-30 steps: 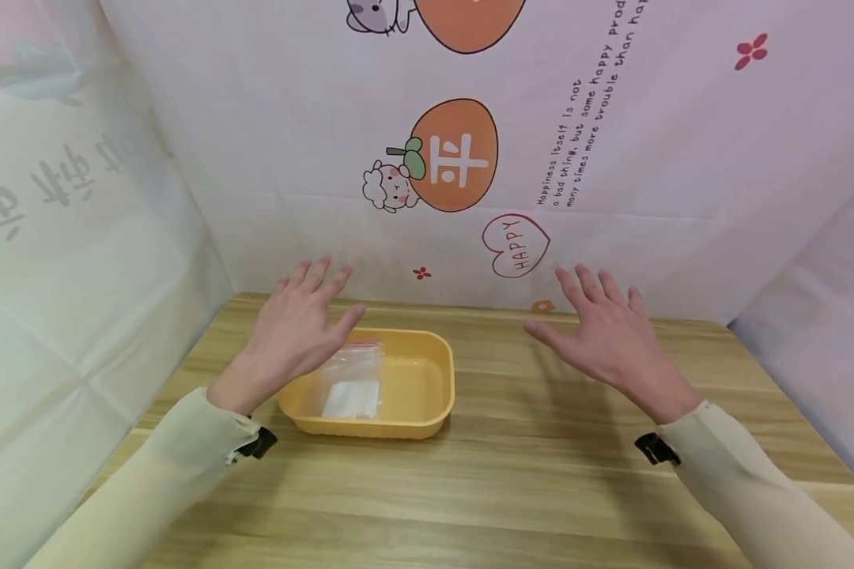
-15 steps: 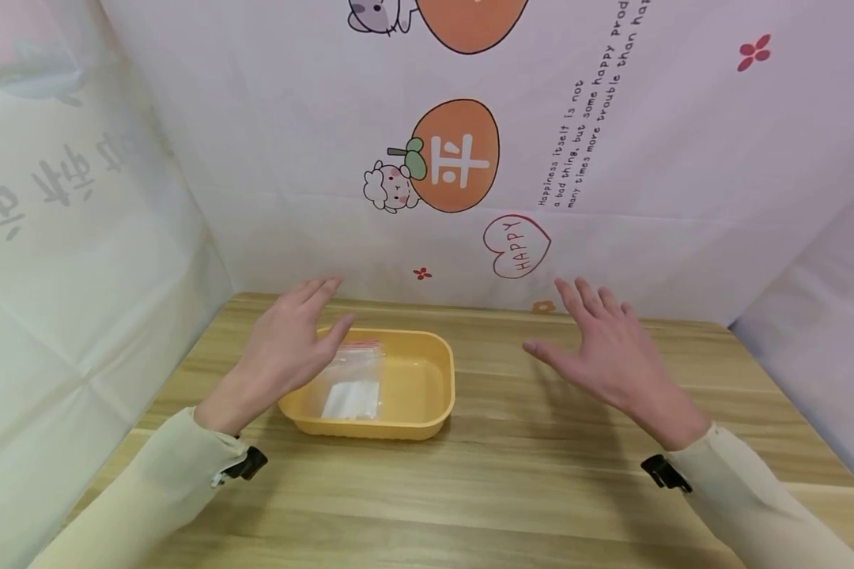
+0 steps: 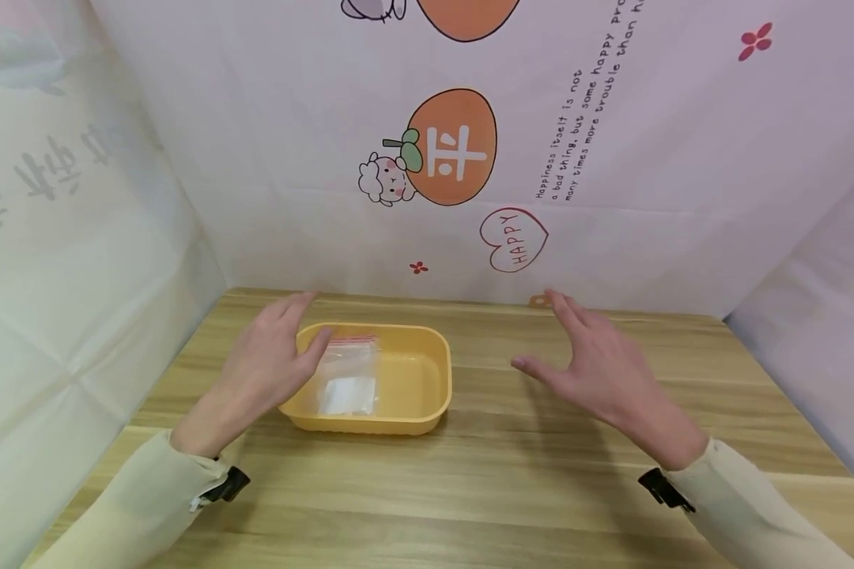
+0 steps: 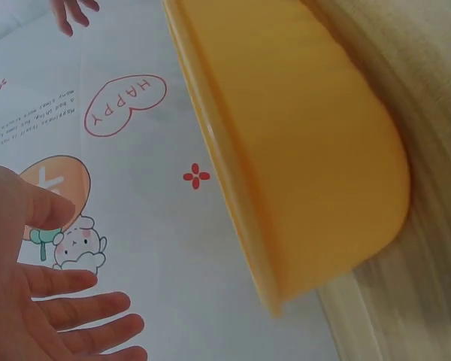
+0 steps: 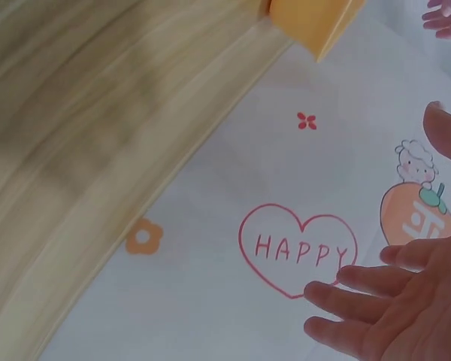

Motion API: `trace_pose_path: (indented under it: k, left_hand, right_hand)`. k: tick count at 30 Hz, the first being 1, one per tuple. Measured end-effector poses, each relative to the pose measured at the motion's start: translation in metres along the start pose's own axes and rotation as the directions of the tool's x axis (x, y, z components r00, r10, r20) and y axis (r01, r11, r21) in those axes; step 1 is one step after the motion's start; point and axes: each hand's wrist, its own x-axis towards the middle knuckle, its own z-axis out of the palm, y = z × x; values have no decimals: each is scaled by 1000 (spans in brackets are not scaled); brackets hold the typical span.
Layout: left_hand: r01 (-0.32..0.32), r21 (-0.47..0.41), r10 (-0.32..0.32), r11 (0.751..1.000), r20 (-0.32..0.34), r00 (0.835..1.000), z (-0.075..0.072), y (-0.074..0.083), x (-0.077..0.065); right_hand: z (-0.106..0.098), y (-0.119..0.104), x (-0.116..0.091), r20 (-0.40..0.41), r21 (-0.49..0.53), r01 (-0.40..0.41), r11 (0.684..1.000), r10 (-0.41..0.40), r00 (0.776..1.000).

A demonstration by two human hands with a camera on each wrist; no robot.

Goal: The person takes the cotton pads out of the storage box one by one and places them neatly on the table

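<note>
A yellow rectangular basin (image 3: 437, 379) stands on the wooden table, left of the middle in the head view. Inside its left part lie clear zip bags (image 3: 349, 379) with red seal strips and a white patch. My left hand (image 3: 266, 356) hovers at the basin's left end, fingers extended and thumb apart, overlapping the rim in the head view. Its palm holds nothing in the left wrist view. To the right of the basin, my right hand (image 3: 601, 371) is held over the table with fingers spread and nothing in it, as the right wrist view also shows.
The wood-grain table (image 3: 470, 490) ends at a white printed cloth (image 3: 292, 197) hanging behind it. Further cloth walls stand at the left and right sides. A dark clip (image 3: 665, 490) sits at the right cuff, and another clip (image 3: 226, 484) at the left cuff.
Both hands have drawn back and lower towards me, the left also a little further left. The basin and bags have stayed in place; the head view has shifted slightly.
</note>
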Motion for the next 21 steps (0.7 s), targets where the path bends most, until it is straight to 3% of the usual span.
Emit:
trace_pose_path:
  k: [8,14,21]
  left_hand:
    - [10,-18,-10,1000,-14,1000,5,-6,-15]
    - [74,-82,-72,994,29,997,6,-11,-33]
    - [148,-169,-136,974,84,987,7,-23,-49]
  right_hand:
    - [4,-10,-10,-13,81,15,997,-14,1000]
    - [11,-18,-13,-52,97,71,993,-66,996]
    - [15,-25,-18,-27,153,49,987,-46,999]
